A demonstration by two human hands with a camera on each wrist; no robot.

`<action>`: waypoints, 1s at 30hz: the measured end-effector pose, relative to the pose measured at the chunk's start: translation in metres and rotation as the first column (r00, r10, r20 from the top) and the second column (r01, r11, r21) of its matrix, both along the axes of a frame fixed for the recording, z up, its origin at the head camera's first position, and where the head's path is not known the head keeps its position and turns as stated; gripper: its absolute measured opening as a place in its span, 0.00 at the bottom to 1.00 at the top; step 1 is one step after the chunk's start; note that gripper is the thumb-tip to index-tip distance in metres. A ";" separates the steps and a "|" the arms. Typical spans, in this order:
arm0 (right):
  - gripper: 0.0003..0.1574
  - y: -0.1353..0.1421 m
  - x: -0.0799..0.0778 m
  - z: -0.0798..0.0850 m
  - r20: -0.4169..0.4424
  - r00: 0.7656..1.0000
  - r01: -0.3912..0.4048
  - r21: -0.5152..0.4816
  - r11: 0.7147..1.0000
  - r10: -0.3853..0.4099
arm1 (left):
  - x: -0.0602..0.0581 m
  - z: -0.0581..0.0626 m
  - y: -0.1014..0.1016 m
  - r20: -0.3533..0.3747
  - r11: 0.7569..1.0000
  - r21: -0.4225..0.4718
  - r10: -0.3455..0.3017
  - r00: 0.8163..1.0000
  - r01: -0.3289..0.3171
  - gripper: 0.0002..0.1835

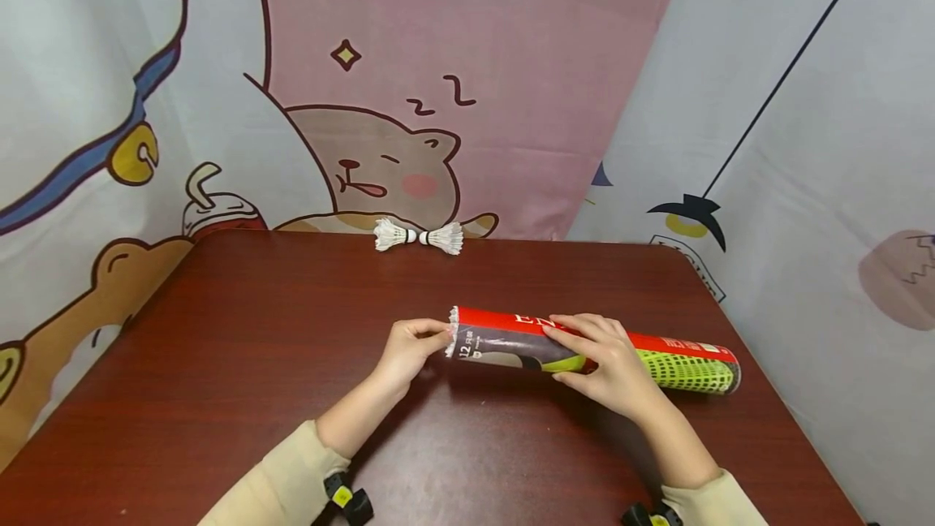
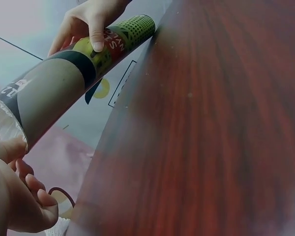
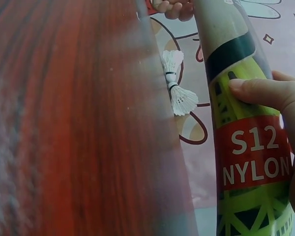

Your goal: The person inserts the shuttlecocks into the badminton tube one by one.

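Observation:
A shuttlecock tube (image 1: 504, 351), red, grey and lime green with "S12 NYLON" printing, lies crosswise over the table, its mouth to the left. My right hand (image 1: 612, 364) grips it around the middle, thumb on the near side and fingers over the top. At the mouth, the white frilled skirt of a shuttlecock (image 2: 4, 120) shows just inside the rim. My left hand (image 1: 409, 351) pinches that skirt's edge between thumb and forefinger, and its other fingers curl loosely in the left wrist view. The rest of this shuttlecock is hidden in the tube.
At the table's far edge lie two white shuttlecocks, a left one (image 1: 393, 234) and a right one (image 1: 443, 238), corks facing each other. The dark red wooden table (image 1: 292, 299) meets a cartoon-printed cloth (image 1: 526, 88) behind and at both sides.

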State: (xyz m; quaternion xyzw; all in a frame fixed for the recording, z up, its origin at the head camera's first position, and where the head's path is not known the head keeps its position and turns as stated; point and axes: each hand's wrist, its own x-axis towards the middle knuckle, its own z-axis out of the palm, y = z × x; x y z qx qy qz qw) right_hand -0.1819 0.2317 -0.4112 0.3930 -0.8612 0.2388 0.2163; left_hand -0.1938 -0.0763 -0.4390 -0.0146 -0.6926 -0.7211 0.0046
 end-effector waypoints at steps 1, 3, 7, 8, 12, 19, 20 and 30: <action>0.47 0.000 0.000 0.000 -0.002 1.000 0.001 -0.003 1.000 -0.001 | 0.000 0.001 0.001 -0.015 1.000 0.000 0.002 1.000 -0.002 0.06; 0.47 0.000 0.000 0.000 -0.003 1.000 0.004 -0.005 1.000 -0.004 | -0.001 0.002 0.004 -0.047 1.000 0.000 -0.004 0.999 0.004 0.06; 0.46 0.000 0.000 0.000 0.001 1.000 -0.001 -0.003 1.000 0.001 | -0.001 0.005 0.008 -0.108 0.999 -0.024 -0.051 0.993 0.048 0.06; 0.46 0.000 0.000 0.000 0.003 1.000 -0.002 -0.001 1.000 0.002 | -0.001 0.005 0.009 -0.118 0.998 -0.030 -0.062 0.991 0.059 0.06; 0.47 0.000 0.000 0.000 -0.002 1.000 -0.015 -0.002 1.000 0.015 | -0.001 0.006 0.010 -0.125 0.997 -0.042 -0.068 0.990 0.063 0.06; 0.46 0.000 0.001 0.002 0.016 1.000 -0.006 0.003 1.000 0.006 | -0.002 0.004 0.005 -0.138 0.996 -0.091 -0.036 0.990 0.023 0.07; 0.46 0.000 0.001 0.002 0.018 1.000 -0.004 0.003 1.000 0.004 | -0.002 0.005 0.004 -0.138 0.996 -0.090 -0.032 0.990 0.019 0.07; 0.47 0.001 -0.001 0.001 -0.003 1.000 -0.009 -0.005 1.000 0.009 | -0.013 0.010 -0.010 -0.131 0.994 -0.105 -0.001 0.991 -0.013 0.07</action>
